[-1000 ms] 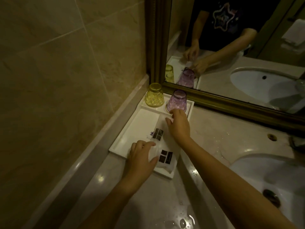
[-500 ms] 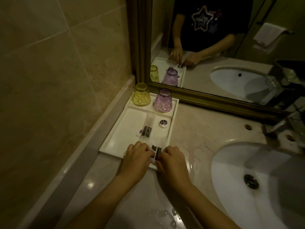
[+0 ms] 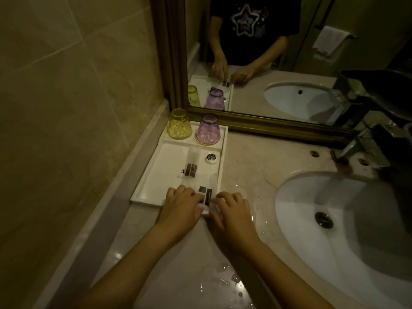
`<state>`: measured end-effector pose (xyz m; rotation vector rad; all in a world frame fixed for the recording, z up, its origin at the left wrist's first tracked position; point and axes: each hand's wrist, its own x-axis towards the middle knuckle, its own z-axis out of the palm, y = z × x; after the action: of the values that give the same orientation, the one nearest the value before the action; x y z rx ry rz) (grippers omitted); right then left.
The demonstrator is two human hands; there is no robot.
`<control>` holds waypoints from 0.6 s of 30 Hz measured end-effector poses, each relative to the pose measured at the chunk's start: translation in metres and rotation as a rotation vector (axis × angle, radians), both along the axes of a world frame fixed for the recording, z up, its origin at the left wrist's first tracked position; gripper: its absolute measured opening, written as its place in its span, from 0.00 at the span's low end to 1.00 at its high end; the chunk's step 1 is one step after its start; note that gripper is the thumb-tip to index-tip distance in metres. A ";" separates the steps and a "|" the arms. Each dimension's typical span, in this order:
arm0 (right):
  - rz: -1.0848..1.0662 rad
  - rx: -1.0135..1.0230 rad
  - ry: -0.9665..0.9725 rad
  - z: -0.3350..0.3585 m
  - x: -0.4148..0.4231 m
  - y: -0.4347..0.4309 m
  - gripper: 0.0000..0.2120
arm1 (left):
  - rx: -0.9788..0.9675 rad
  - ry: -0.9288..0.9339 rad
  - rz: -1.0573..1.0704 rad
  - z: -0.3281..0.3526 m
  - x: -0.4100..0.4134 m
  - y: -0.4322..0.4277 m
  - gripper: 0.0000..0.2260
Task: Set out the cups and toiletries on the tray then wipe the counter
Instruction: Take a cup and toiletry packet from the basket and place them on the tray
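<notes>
Hands [image 3: 207,208] pinching packet [image 3: 206,197] at tray [image 3: 153,175] edge

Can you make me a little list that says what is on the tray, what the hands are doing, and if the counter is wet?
Tray: white rectangular tray in the counter's corner by the mirror
Cups: yellow patterned cup and purple patterned cup, both upside down at the tray's far end
Toiletries: clear packet with dark label, small round white container
Left hand: grip on a second clear packet at the tray's near edge
Right hand: touching the same packet
Counter: beige marble counter, water drops by the white sink
</notes>
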<state>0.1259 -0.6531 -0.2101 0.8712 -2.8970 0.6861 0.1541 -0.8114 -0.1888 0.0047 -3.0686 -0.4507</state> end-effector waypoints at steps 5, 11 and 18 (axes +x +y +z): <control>-0.200 0.007 -0.066 0.011 -0.013 0.036 0.21 | -0.016 0.011 0.027 0.024 -0.018 0.015 0.15; -0.311 0.167 -0.217 0.034 -0.028 0.094 0.31 | -0.005 -0.146 -0.063 0.050 -0.042 0.070 0.19; -0.351 0.233 -0.319 0.069 0.000 0.207 0.36 | -0.029 -0.249 -0.174 0.071 -0.044 0.183 0.17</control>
<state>0.1258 -0.4460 -0.1407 0.2612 -3.3390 0.5010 0.1100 -0.6281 -0.1180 -0.2261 -3.3357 -0.4438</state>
